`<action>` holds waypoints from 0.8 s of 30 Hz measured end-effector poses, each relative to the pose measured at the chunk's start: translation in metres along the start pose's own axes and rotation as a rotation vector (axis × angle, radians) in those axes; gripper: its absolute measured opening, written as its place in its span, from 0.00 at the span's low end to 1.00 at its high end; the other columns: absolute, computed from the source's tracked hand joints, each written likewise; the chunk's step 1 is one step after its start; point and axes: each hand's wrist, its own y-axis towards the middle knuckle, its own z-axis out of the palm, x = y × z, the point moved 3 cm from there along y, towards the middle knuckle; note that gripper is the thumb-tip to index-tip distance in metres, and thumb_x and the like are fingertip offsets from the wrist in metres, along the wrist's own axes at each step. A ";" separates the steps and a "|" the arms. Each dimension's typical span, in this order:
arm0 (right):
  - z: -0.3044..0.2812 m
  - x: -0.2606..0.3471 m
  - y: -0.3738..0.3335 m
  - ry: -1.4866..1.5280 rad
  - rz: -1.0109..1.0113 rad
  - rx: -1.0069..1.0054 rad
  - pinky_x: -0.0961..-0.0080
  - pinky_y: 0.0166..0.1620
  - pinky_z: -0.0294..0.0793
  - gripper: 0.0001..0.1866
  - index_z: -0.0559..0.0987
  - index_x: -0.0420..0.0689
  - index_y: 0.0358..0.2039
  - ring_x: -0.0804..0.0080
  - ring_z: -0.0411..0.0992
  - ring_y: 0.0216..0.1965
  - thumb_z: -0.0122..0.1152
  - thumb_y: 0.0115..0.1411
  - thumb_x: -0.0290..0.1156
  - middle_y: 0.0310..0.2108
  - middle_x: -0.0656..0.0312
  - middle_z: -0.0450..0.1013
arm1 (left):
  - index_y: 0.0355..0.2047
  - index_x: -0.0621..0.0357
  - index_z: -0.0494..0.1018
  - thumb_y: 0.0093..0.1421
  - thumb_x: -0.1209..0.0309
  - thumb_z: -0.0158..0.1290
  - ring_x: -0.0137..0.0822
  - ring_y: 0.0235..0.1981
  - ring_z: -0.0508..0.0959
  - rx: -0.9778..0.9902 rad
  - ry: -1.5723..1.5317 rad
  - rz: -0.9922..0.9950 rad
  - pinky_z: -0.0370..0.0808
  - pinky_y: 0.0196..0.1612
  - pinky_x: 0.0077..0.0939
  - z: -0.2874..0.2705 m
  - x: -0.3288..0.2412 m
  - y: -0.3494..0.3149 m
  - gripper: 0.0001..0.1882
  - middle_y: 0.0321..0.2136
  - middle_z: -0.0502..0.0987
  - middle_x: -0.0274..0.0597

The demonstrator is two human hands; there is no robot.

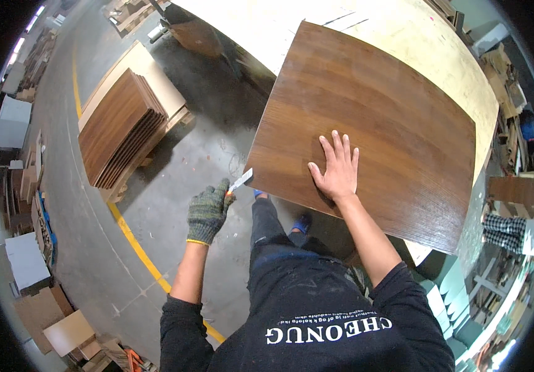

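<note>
A large dark brown wood-grain board [372, 124] lies on a pale worktable and juts out over its near edge. My right hand [339, 172], bare, rests flat on the board near its front edge, fingers spread. In a dark knitted glove with a yellow cuff, my left hand [209, 211] is closed around a utility knife [240, 180]. Its wide silver blade points up and right, its tip at the board's near left corner. Whether the blade touches the edge I cannot tell. Most of the handle is hidden in the glove; a bit of orange shows.
Left of me, a stack of similar brown boards [124, 127] sits on a larger pale sheet [155, 77] on a pallet. A yellow line [132, 239] runs along the grey floor. The pale worktable [459, 80] extends beyond the board. Boards and offcuts [515, 192] are piled at right.
</note>
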 end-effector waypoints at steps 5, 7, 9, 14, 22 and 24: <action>-0.004 0.003 0.002 0.004 0.004 0.057 0.47 0.64 0.41 0.36 0.59 0.55 0.61 0.55 0.42 0.67 0.55 0.54 0.52 0.66 0.57 0.47 | 0.49 0.45 0.68 0.59 0.54 0.48 0.47 0.27 0.75 0.014 -0.048 0.116 0.71 0.32 0.43 -0.012 0.004 0.041 0.20 0.27 0.73 0.45; -0.005 0.002 0.002 0.010 0.018 0.058 0.46 0.64 0.41 0.36 0.60 0.55 0.61 0.55 0.42 0.67 0.55 0.54 0.52 0.66 0.57 0.47 | 0.49 0.47 0.69 0.59 0.55 0.49 0.48 0.31 0.75 0.105 -0.046 0.158 0.70 0.34 0.42 -0.016 0.002 0.054 0.20 0.29 0.73 0.47; -0.006 0.001 0.003 0.016 0.015 0.061 0.47 0.64 0.41 0.36 0.60 0.55 0.61 0.55 0.41 0.67 0.54 0.54 0.52 0.66 0.57 0.47 | 0.49 0.47 0.69 0.59 0.56 0.49 0.48 0.31 0.75 0.122 -0.022 0.161 0.70 0.34 0.42 -0.019 0.000 0.070 0.19 0.28 0.73 0.48; -0.007 0.002 0.003 0.014 0.025 0.084 0.47 0.64 0.41 0.36 0.60 0.55 0.61 0.55 0.41 0.67 0.53 0.54 0.53 0.66 0.57 0.47 | 0.50 0.46 0.69 0.60 0.54 0.47 0.48 0.34 0.75 0.087 -0.015 0.208 0.71 0.37 0.41 -0.027 -0.011 0.120 0.20 0.32 0.75 0.48; -0.013 0.001 0.003 0.107 0.065 0.107 0.48 0.64 0.42 0.34 0.63 0.56 0.59 0.56 0.43 0.67 0.56 0.52 0.51 0.65 0.58 0.50 | 0.52 0.44 0.68 0.61 0.56 0.46 0.48 0.34 0.76 0.032 0.006 0.325 0.72 0.37 0.42 -0.036 -0.021 0.202 0.20 0.35 0.75 0.49; -0.016 0.002 0.003 0.151 0.076 0.106 0.48 0.64 0.43 0.33 0.64 0.56 0.58 0.57 0.44 0.66 0.57 0.52 0.49 0.64 0.59 0.51 | 0.51 0.44 0.67 0.61 0.56 0.45 0.49 0.36 0.76 0.051 0.024 0.345 0.72 0.37 0.42 -0.040 -0.025 0.220 0.19 0.36 0.74 0.48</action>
